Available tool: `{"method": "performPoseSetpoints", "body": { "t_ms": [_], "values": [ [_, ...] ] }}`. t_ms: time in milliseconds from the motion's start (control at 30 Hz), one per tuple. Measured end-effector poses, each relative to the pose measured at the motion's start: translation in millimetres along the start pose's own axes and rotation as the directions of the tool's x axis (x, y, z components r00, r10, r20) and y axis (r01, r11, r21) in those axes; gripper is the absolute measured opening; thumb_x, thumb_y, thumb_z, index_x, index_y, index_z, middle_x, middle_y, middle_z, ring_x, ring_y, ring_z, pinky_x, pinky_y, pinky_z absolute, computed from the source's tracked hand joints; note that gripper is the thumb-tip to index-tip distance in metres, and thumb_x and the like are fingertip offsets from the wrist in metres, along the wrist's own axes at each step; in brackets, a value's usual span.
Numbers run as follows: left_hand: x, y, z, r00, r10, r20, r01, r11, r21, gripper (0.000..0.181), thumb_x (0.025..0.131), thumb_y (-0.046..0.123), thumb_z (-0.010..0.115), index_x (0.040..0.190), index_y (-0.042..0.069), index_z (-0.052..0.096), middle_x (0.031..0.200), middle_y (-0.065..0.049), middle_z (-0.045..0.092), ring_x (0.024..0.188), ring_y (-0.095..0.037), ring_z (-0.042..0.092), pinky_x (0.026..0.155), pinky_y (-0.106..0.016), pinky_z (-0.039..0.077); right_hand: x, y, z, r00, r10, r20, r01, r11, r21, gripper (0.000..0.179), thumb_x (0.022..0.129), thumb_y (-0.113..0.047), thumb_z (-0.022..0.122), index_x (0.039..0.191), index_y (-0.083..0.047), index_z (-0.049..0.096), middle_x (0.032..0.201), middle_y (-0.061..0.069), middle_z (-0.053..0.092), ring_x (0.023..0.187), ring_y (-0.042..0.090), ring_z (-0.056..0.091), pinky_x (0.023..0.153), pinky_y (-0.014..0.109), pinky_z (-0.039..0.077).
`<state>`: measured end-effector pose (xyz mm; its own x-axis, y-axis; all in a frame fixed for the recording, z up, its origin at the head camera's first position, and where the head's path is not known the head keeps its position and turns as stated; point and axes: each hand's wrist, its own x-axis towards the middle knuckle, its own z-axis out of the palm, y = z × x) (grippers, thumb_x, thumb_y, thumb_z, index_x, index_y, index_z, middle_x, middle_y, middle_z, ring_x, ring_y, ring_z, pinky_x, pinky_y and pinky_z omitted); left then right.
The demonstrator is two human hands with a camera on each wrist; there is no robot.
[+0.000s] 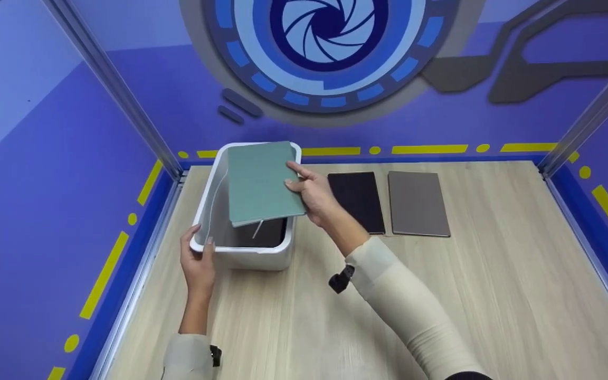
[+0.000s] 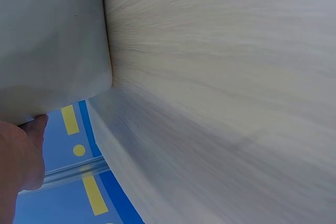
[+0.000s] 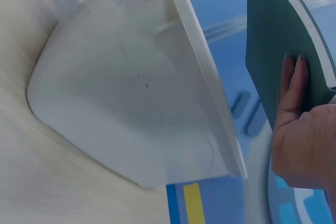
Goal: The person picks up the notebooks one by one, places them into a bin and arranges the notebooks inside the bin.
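A green notebook is held over the white bin, with a pale ribbon dangling from its lower edge. My right hand grips the notebook by its right edge; in the right wrist view its fingers lie along the underside of the cover. At the bin's near left corner, my left hand holds the rim. Its fingers touch the bin's outer wall in the left wrist view. Something dark lies inside the bin, partly hidden under the raised notebook.
Right of the bin, a black notebook and a grey-brown notebook lie side by side on the wooden table. Blue patterned panels wall in the back and both sides, with metal posts at the corners.
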<state>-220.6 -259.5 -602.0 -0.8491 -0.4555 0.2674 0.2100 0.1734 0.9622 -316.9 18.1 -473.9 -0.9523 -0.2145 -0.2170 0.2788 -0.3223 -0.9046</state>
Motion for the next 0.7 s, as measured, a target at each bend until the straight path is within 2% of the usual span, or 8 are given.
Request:
{"method": "performPoseSetpoints", "body": {
  "t_ms": [100, 233, 367, 567, 700],
  "values": [
    [0.2, -0.4, -0.4, 1.0, 0.004, -0.005, -0.004, 1.0, -0.006, 0.047, 0.102, 0.001, 0.061, 0.148, 0.003, 0.052, 0.147, -0.019, 0.055, 0.119, -0.013, 0.056, 0.091, -0.012, 0.048, 1.7, 4.4, 11.0, 1.0, -0.016, 0.015, 0.016, 1.0, 0.006, 0.058, 0.103, -0.004, 0.062, 0.159, -0.016, 0.053, 0.176, 0.014, 0.031, 0.155, 0.031, 0.044, 0.122, 0.049, 0.044],
    [-2.5, -1.3, -0.7, 1.0, 0.01, -0.014, -0.01, 1.0, -0.007, 0.048, 0.101, -0.001, 0.061, 0.148, 0.001, 0.052, 0.148, -0.019, 0.055, 0.12, -0.01, 0.056, 0.093, -0.012, 0.048, 3.1, 12.8, 23.8, 1.0, -0.026, -0.005, 0.026, 1.0, -0.001, 0.058, 0.102, -0.003, 0.062, 0.158, -0.014, 0.053, 0.175, 0.014, 0.032, 0.159, 0.029, 0.037, 0.123, 0.046, 0.043],
    [-5.3, -2.8, -2.2, 0.999, 0.018, -0.029, -0.018, 1.0, -0.007, 0.048, 0.101, -0.002, 0.061, 0.148, 0.0, 0.052, 0.147, -0.022, 0.055, 0.118, -0.01, 0.056, 0.092, -0.013, 0.048, 6.1, 20.8, 35.1, 0.999, -0.032, -0.032, 0.032, 0.999, -0.023, 0.058, 0.102, -0.003, 0.063, 0.158, -0.014, 0.053, 0.173, 0.014, 0.037, 0.158, 0.028, 0.039, 0.122, 0.043, 0.044],
    [-3.5, -1.5, -1.8, 1.0, 0.02, -0.015, -0.02, 1.0, -0.022, 0.049, 0.1, -0.001, 0.06, 0.148, -0.001, 0.051, 0.145, -0.024, 0.055, 0.12, -0.014, 0.057, 0.094, -0.014, 0.048, 13.2, 25.2, 44.3, 0.997, -0.052, -0.053, 0.049, 0.997, -0.062, 0.058, 0.102, -0.005, 0.063, 0.159, -0.014, 0.052, 0.171, 0.013, 0.041, 0.158, 0.027, 0.04, 0.124, 0.042, 0.043],
    [-1.4, 0.2, 0.9, 0.999, 0.03, -0.012, -0.03, 0.999, -0.02, 0.049, 0.099, -0.001, 0.06, 0.147, -0.001, 0.051, 0.142, -0.023, 0.056, 0.117, -0.009, 0.059, 0.093, -0.013, 0.048, 16.8, 27.7, 46.2, 0.995, -0.073, -0.063, 0.067, 0.993, -0.102, 0.057, 0.102, -0.005, 0.063, 0.158, -0.013, 0.053, 0.169, 0.013, 0.044, 0.157, 0.026, 0.041, 0.123, 0.042, 0.043]
  ]
}}
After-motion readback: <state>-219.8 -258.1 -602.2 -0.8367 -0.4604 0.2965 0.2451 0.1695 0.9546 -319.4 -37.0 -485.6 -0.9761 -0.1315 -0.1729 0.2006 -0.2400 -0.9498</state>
